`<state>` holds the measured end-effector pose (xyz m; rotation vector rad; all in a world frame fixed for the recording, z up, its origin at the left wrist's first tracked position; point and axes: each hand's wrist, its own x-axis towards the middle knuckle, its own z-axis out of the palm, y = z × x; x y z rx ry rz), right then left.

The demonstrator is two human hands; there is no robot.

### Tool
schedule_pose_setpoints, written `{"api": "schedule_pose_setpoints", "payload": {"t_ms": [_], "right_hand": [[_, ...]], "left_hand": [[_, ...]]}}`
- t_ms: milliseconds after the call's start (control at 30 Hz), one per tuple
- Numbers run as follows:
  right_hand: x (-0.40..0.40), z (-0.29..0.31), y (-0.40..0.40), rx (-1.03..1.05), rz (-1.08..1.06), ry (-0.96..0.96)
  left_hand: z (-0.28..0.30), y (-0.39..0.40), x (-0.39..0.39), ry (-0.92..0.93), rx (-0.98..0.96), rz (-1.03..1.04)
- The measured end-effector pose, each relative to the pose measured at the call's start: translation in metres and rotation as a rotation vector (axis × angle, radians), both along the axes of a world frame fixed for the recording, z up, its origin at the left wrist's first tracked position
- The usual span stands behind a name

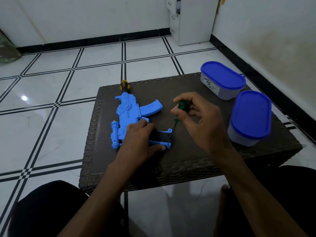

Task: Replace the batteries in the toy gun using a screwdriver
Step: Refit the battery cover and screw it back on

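A blue toy gun (129,113) lies flat on a low dark wicker table (188,156), its yellow and black muzzle pointing away from me. My left hand (139,139) presses down on its rear part, beside the black stock section (164,135). My right hand (196,120) holds a green-handled screwdriver (183,106) nearly upright. Its thin shaft points down at the blue end of the stock, near a corner tab. The tip is too small to tell if it touches.
Two translucent oval containers with blue lids stand on the table's right side, one at the back (222,80) and one nearer (250,117). White tiled floor surrounds the table. My knees are at the table's near edge. A white cabinet stands by the far wall.
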<state>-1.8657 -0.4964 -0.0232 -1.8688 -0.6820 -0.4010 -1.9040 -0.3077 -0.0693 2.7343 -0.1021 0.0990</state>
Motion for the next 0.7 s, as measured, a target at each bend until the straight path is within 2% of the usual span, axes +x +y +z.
{"api": "schedule_pose_setpoints", "payload": {"t_ms": [133,267,367,500,700], "right_hand": [[0.003,0.002,-0.008,0.128,-0.045,0.061],[0.006,-0.004,-0.013,0.045,-0.101,0.01],[0.009,-0.006,-0.015,0.011,-0.127,-0.011],[0.014,-0.01,-0.016,-0.045,-0.114,0.071],[0.016,-0.017,-0.013,-0.347,-0.087,0.246]], "left_hand": [[-0.004,0.003,-0.009,-0.064,-0.049,0.093],[-0.009,0.012,-0.024,-0.152,0.113,0.262],[-0.016,0.016,-0.032,-0.012,0.11,0.341],[-0.013,0.018,-0.029,0.092,0.0,0.314],[-0.008,0.031,-0.014,0.142,-0.022,0.208]]}}
